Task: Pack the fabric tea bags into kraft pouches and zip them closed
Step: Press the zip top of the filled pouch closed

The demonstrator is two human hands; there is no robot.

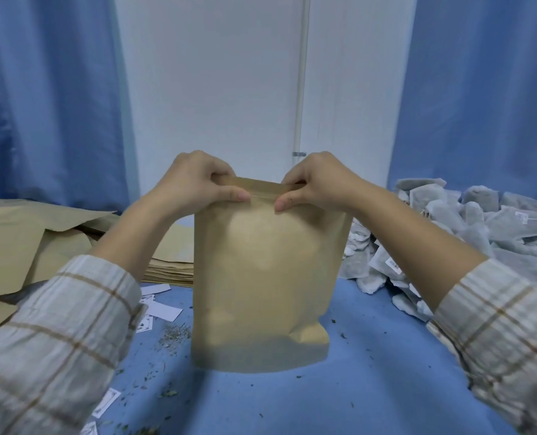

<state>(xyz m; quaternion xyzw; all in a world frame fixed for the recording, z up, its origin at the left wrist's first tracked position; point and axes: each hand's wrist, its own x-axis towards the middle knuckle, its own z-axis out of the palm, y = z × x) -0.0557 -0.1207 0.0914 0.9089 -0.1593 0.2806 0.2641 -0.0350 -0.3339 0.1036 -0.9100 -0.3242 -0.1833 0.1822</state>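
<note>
A bulging kraft pouch [261, 277] stands upright on the blue table cloth [370, 387] in the middle of the view. My left hand [195, 180] pinches the pouch's top strip near its left corner, thumb in front and fingers behind. At the right corner my right hand [317, 182] pinches the same strip. The top edge between the hands looks flat and pressed together. A heap of white fabric tea bags [480, 233] lies to the right, behind my right forearm.
A stack of flat kraft pouches [35, 243] lies at the left. Small white paper tags [163, 309] and loose tea crumbs [173, 337] are scattered on the cloth at the front left. Blue curtains and a white wall stand behind the table.
</note>
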